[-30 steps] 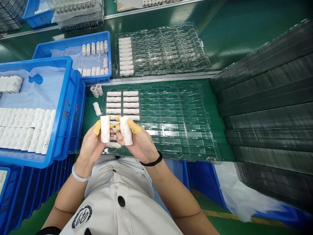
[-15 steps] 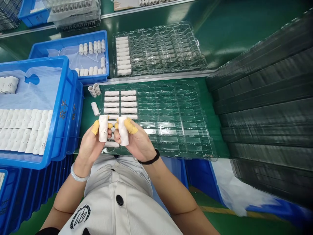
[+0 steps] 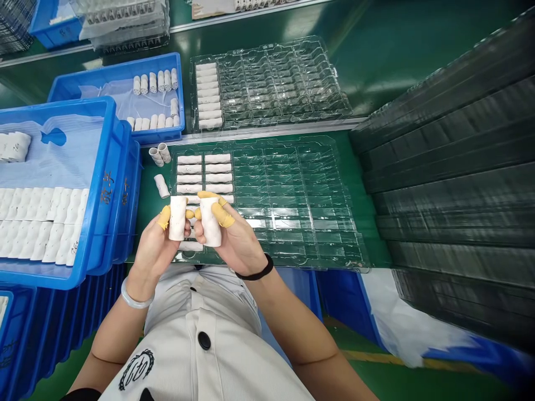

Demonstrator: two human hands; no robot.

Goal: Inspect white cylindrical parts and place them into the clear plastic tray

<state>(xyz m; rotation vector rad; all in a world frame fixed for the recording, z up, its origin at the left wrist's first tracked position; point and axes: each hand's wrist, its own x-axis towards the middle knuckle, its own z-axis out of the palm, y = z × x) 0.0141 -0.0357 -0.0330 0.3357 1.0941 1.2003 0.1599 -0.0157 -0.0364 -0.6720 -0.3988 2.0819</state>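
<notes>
My left hand [image 3: 154,248] is shut on a white cylindrical piece [image 3: 178,218] held upright, with a yellow finger cot on its thumb. My right hand [image 3: 236,236] grips a matching white piece [image 3: 210,221], slightly tilted, with yellow cots on its fingers. Both hands are close together above the near edge of a clear plastic tray [image 3: 292,172]. Two neat columns of white pieces [image 3: 204,172] lie in its left compartments, the lowest partly hidden by my hands. Just left of the tray, three loose white tubes [image 3: 161,186] rest on the green bench.
A blue crate [image 3: 109,184] with white pieces on a pale sheet stands at my left, and a smaller blue crate [image 3: 159,133] lies behind it. Another clear tray [image 3: 267,83] sits further back. Stacked dark trays [image 3: 451,184] fill the right side.
My right fingers have shifted up over the top of the held piece, which now tilts a little more. Both hands otherwise stay in place, and the view has drifted slightly.
</notes>
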